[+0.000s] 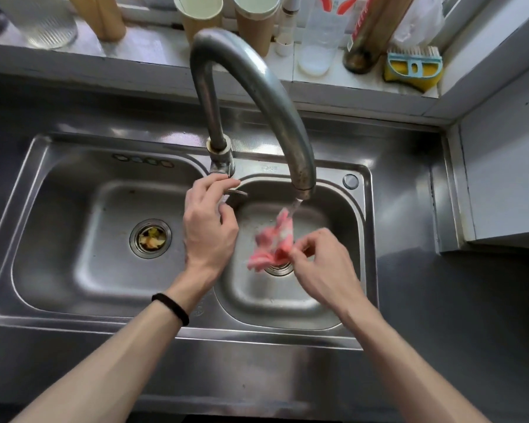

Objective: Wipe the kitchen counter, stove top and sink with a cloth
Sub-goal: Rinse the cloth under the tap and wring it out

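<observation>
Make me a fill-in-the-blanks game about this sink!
The right hand pinches a ____ cloth under the tap.
The left hand, holding the lever, wears a ____ wristband.
Food scraps lie in the drain on the ____.
Missing words: pink, black, left.

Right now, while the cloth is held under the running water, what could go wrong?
The right grip only pinches one edge of the pink cloth; soaked, it might slip onto the drain below. The stream striking the cloth could splash over the sink rim. Scraps in the left strainer could smear later.
</observation>
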`<state>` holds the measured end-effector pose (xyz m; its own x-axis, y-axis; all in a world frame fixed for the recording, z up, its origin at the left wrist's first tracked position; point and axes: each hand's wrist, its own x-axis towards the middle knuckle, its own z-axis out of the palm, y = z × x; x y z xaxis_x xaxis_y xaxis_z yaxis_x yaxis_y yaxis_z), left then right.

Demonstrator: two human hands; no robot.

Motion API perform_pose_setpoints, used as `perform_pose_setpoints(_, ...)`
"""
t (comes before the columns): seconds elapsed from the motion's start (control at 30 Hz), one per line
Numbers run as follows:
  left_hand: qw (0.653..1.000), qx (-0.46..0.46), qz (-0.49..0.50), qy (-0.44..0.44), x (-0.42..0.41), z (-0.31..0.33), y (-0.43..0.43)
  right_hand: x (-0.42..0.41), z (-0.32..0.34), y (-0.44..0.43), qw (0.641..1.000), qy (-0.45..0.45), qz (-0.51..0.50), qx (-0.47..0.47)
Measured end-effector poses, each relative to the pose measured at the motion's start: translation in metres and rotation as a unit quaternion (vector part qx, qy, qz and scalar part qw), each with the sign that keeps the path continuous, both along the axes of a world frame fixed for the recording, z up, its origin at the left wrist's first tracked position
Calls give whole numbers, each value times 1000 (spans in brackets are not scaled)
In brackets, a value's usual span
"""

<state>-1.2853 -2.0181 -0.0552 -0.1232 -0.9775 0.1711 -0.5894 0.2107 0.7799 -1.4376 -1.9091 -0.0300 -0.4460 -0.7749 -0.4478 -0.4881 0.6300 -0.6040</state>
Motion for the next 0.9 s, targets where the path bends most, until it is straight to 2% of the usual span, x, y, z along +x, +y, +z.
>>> perform_pose_setpoints(0.17,999,-30,-14,34,2,-26,17,2,-24,-29,993,-43,-59,-88)
perform_pose_setpoints(0.27,998,-15,-33,47,-4,-62,14,-2,-53,-46,982,-78,-94,-141)
perform_pose_setpoints(0.47,990,123,-35,67,-4,-81,42,3,-52,-24,974,-141,-96,-151)
perform_pose_setpoints(0.6,961,249,15,116,-8,-100,40,0,-54,-20,969,-169,-82,-163)
perform_pose_setpoints(0.73,940,322,10,113,-19,-110,35,-2,-52,-23,959,-196,-86,-185)
perform_pose_setpoints(0.8,898,409,-3,160,-29,-105,32,-1,-49,-23,953,-218,-95,-186)
perform_pose_setpoints(0.83,857,473,7,204,-35,-102,30,0,-47,-23,949,-233,-102,-185)
perform_pose_setpoints(0.9,743,593,58,306,-45,-98,22,1,-45,-22,932,-282,-137,-181)
